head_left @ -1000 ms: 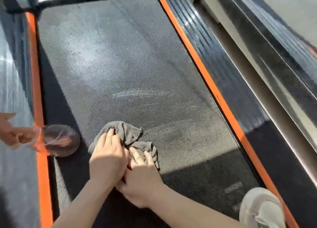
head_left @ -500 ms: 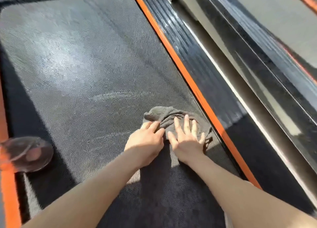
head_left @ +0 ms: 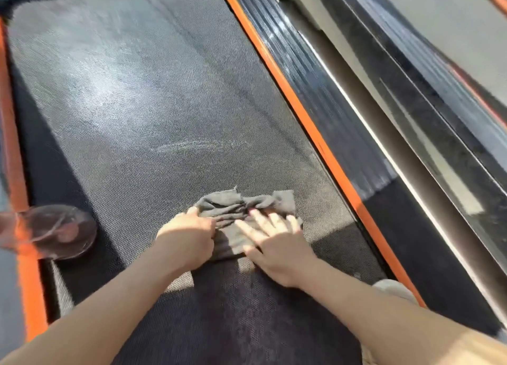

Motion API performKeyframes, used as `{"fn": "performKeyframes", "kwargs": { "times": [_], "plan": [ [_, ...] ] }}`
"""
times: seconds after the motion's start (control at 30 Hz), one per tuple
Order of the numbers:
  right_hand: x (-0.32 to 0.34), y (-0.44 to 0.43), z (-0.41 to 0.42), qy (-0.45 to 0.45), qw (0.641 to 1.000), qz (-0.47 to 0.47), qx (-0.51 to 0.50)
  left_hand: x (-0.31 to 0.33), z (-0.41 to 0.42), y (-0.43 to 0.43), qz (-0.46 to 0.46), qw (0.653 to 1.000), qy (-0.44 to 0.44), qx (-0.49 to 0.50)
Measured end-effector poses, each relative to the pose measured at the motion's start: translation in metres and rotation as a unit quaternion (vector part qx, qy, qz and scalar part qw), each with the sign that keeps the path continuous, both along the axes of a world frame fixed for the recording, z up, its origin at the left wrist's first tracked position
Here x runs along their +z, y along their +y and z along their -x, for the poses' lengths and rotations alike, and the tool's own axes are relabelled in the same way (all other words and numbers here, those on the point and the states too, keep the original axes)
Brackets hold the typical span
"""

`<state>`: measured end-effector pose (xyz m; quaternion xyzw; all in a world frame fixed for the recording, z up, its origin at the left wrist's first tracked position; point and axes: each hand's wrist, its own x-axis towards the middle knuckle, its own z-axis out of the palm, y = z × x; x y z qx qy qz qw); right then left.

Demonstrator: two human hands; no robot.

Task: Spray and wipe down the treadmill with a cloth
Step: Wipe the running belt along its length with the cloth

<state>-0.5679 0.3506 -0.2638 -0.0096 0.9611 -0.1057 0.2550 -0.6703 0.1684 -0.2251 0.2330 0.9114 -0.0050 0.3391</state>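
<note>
Cloth: a crumpled grey cloth [head_left: 233,204] lies on the dark mesh treadmill belt [head_left: 131,95], in a sunlit patch, with both hands on its near half.
Right hand: the right hand [head_left: 277,244] lies palm down on the right part of the cloth, fingers straight and spread, pressing it flat against the belt.
Left hand: the left hand [head_left: 189,238] sits on the cloth's left edge, knuckles up and fingers curled in on the fabric, thumb along its side.
Streak: a pale smear [head_left: 197,145] crosses the belt beyond the cloth.
Shadow: the belt nearer than the cloth, under both forearms, is in shade.
Orange strip: a bright orange strip [head_left: 310,123] runs along the belt edge, near the cloth's right side.
Side rail: a ribbed black side rail [head_left: 323,98] lies just past that strip, farther right of the cloth.
Clear object: well left of the cloth, a see-through round object [head_left: 59,231] overlaps the left orange strip [head_left: 16,172]; it is too blurred to tell what it is.
Shoe: near-right of the cloth, a white shoe toe [head_left: 395,290] shows beside the right forearm.
</note>
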Motion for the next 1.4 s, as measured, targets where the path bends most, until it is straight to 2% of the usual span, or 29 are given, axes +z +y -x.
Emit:
{"fn": "performKeyframes", "kwargs": {
  "times": [0.07, 0.17, 0.27, 0.37, 0.43, 0.53, 0.6, 0.63, 0.67, 0.73, 0.77, 0.8, 0.9, 0.97, 1.0, 1.03, 1.1, 1.13, 1.17, 1.23, 1.3, 1.37, 1.4],
  "plan": [
    [0.0, 0.041, 0.01, -0.042, 0.997, -0.05, -0.044, 0.004, -0.008, 0.008, -0.05, 0.997, -0.025, -0.052],
    [0.007, 0.061, 0.015, -0.051, 0.99, -0.065, -0.111, 0.01, -0.008, 0.025, -0.064, 0.984, 0.007, -0.166],
    [0.017, 0.059, 0.009, 0.029, 0.987, -0.023, -0.159, 0.018, 0.003, 0.046, -0.071, 0.972, 0.065, -0.213],
    [0.022, 0.067, -0.012, 0.119, 0.972, 0.083, -0.183, 0.009, 0.003, 0.064, -0.08, 0.957, 0.111, -0.254],
    [0.024, 0.075, -0.022, 0.124, 0.965, 0.103, -0.205, 0.0, 0.0, 0.064, -0.063, 0.966, 0.113, -0.225],
    [0.035, 0.084, -0.009, 0.028, 0.983, 0.054, -0.175, -0.002, 0.004, 0.056, -0.054, 0.977, 0.088, -0.184],
    [0.053, 0.091, 0.012, -0.034, 0.983, 0.084, -0.163, 0.001, 0.011, 0.047, -0.125, 0.988, -0.012, -0.092],
    [0.064, 0.097, 0.021, -0.067, 0.967, 0.163, -0.182, 0.009, 0.014, 0.042, -0.185, 0.979, -0.087, -0.005],
    [0.075, 0.1, 0.03, -0.107, 0.926, 0.282, -0.227, 0.016, 0.018, 0.038, -0.256, 0.95, -0.145, 0.099],
    [0.096, 0.11, 0.042, -0.179, 0.785, 0.502, -0.317, 0.034, 0.031, 0.032, -0.389, 0.856, -0.206, 0.269],
    [0.104, 0.114, 0.047, -0.191, 0.742, 0.554, -0.326, 0.042, 0.038, 0.031, -0.426, 0.813, -0.232, 0.322],
    [0.111, 0.117, 0.054, -0.194, 0.736, 0.566, -0.316, 0.049, 0.043, 0.03, -0.44, 0.795, -0.24, 0.343],
    [0.115, 0.111, 0.076, -0.164, 0.768, 0.54, -0.304, 0.051, 0.048, 0.025, -0.434, 0.839, -0.122, 0.304],
    [0.107, 0.101, 0.088, -0.084, 0.769, 0.525, -0.354, 0.046, 0.053, 0.022, -0.462, 0.829, -0.037, 0.311],
    [0.098, 0.096, 0.091, -0.014, 0.785, 0.489, -0.381, 0.041, 0.056, 0.021, -0.459, 0.83, 0.007, 0.317],
    [0.088, 0.091, 0.093, 0.058, 0.809, 0.427, -0.4, 0.036, 0.058, 0.019, -0.432, 0.844, 0.048, 0.315],
    [0.07, 0.08, 0.088, 0.148, 0.863, 0.28, -0.393, 0.021, 0.059, 0.011, -0.29, 0.905, 0.125, 0.285],
    [0.062, 0.074, 0.082, 0.161, 0.891, 0.225, -0.36, 0.016, 0.057, 0.007, -0.221, 0.925, 0.169, 0.257],
    [0.054, 0.065, 0.076, 0.154, 0.92, 0.19, -0.308, 0.011, 0.055, 0.001, -0.191, 0.932, 0.209, 0.227],
    [0.038, 0.045, 0.068, 0.118, 0.97, 0.119, -0.179, 0.003, 0.049, -0.001, -0.23, 0.937, 0.22, 0.144],
    [0.021, 0.023, 0.066, 0.1, 0.99, 0.043, -0.094, -0.008, 0.043, 0.009, -0.242, 0.954, 0.176, 0.012],
    [0.007, -0.001, 0.066, 0.076, 0.993, 0.002, -0.092, -0.023, 0.035, 0.018, -0.16, 0.969, 0.156, -0.102],
    [0.003, -0.01, 0.065, 0.066, 0.992, -0.008, -0.105, -0.03, 0.032, 0.019, -0.13, 0.972, 0.156, -0.121]
  ]
}}
